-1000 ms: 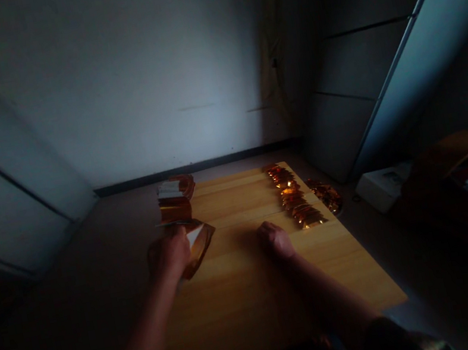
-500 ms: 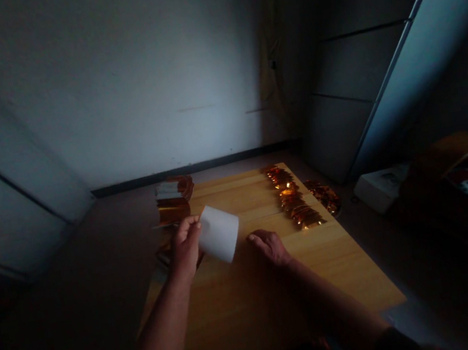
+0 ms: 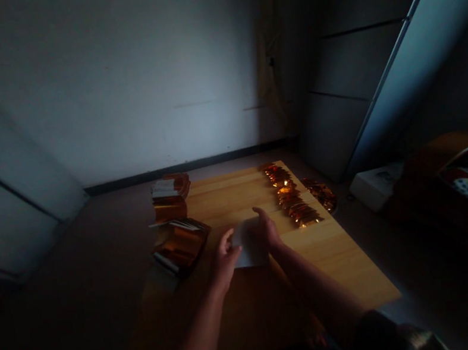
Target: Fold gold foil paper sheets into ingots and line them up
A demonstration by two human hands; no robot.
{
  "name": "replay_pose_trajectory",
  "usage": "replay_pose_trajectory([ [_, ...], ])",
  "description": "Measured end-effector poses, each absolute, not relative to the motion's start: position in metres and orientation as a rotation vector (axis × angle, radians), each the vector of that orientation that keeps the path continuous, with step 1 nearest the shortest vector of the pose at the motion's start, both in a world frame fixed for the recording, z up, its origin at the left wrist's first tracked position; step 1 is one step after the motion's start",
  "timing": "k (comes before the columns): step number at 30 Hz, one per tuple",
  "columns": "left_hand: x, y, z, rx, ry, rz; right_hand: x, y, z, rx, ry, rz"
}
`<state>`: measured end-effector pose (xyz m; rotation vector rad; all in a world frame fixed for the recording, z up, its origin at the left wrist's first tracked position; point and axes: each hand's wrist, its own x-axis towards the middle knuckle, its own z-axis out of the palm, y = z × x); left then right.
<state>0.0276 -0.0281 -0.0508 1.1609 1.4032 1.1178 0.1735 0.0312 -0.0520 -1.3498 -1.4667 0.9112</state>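
Note:
A white-faced sheet of paper [image 3: 250, 252] is held low over the wooden table between my two hands. My left hand [image 3: 225, 261] pinches its left edge, thumb on the near face. At the right edge is my right hand [image 3: 269, 232], closed around the paper with its thumb raised; its fingers are slightly blurred and partly hidden. To the left lie loose stacks of copper-coloured foil sheets [image 3: 182, 244] with some white edges showing. Along the right side runs a row of folded shiny copper foil pieces [image 3: 288, 195].
The wooden table [image 3: 228, 191] stands near a pale wall [image 3: 134, 96]. More shiny foil pieces [image 3: 321, 193] sit beyond its right edge, lower down. A white box [image 3: 372, 190] is on the floor at right, near a tall cabinet [image 3: 334, 73]. The room is dim.
My left hand has moved right and down with the sheet, uncovering the near foil stack. My right hand has risen from the table to the sheet's right edge.

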Motion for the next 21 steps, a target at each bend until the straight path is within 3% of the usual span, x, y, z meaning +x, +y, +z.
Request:
replay_pose_trajectory([
  [4,0.032,-0.029,-0.055,1.084,1.483,0.890,0.174,0.026,-0.049,-1.639,-1.769,0.681],
  [10,0.021,-0.038,-0.052,1.140,1.381,0.831,0.177,0.020,-0.043,-1.702,-2.051,0.543],
  [17,0.011,-0.040,-0.036,1.135,1.165,0.938,0.182,0.024,-0.065,-1.088,-1.645,1.063],
  [21,0.013,-0.032,-0.038,1.043,1.073,1.074,0.183,0.022,-0.068,-1.037,-1.469,1.219],
])
